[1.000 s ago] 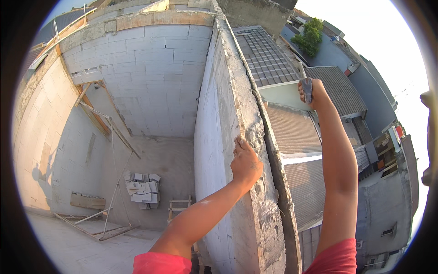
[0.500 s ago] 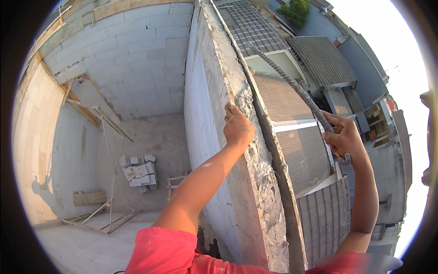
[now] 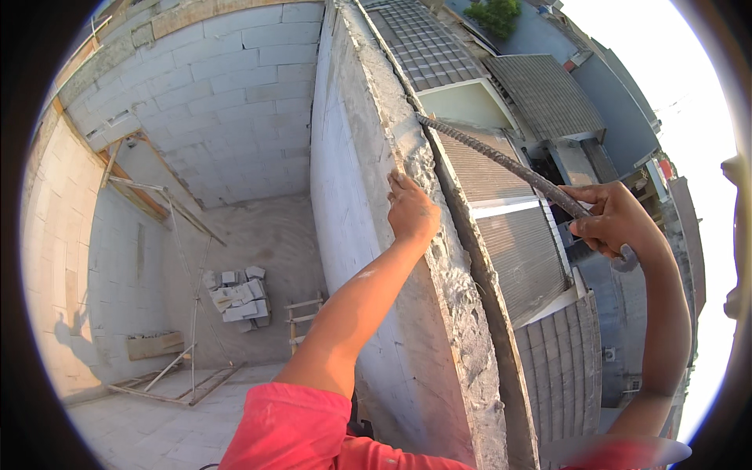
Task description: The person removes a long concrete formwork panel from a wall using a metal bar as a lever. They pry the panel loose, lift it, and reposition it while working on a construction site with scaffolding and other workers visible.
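My right hand [image 3: 615, 219] is closed round the lower end of a ribbed steel rebar [image 3: 501, 159], out to the right of the wall. The bar slants up and to the left, and its far tip is at the narrow gap along the wall top; contact there I cannot tell. Below my palm a grey, blunt end [image 3: 625, 258] sticks out. My left hand [image 3: 413, 210] is on the left edge of the rough concrete wall top [image 3: 462, 313], its fingers curled over that edge.
Left of the wall is a deep drop to a floor with a pile of pale blocks [image 3: 239, 298], a wooden ladder [image 3: 304, 319] and a thin frame [image 3: 168, 384]. A thin concrete strip [image 3: 489, 305] runs along the wall's right. Lower roofs [image 3: 513, 258] lie beyond it.
The rebar has tilted flatter, its tip coming down and left toward the wall top. My right hand has shifted right. My left hand stays on the wall edge.
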